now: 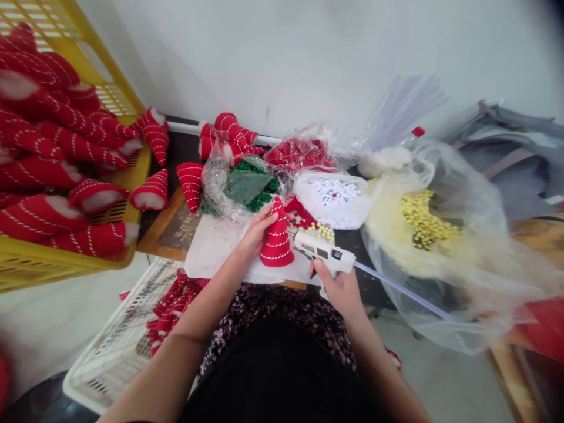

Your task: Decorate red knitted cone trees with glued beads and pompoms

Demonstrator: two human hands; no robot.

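My left hand [258,230] grips a red felt cone [277,238] wound with white twisted cord, held upright near the table's front edge. In my right hand [339,286] is a white glue gun [324,251], its nozzle pointing left at the cone's side; whether the tip touches cannot be made out. A long translucent glue stick [405,292] runs out of the gun's back end. White paper [214,249] lies beneath the cone. Just behind the gun are loose yellow pompoms [324,231] and small red pieces [299,214].
A yellow crate [132,247] of red cones stands left, a white basket [99,346] below it. Along the back are bags of green pieces [251,185], red pieces [304,154] and white pompoms [335,191]. A large bag [480,264] with yellow pompoms sits right, near more glue sticks [403,108].
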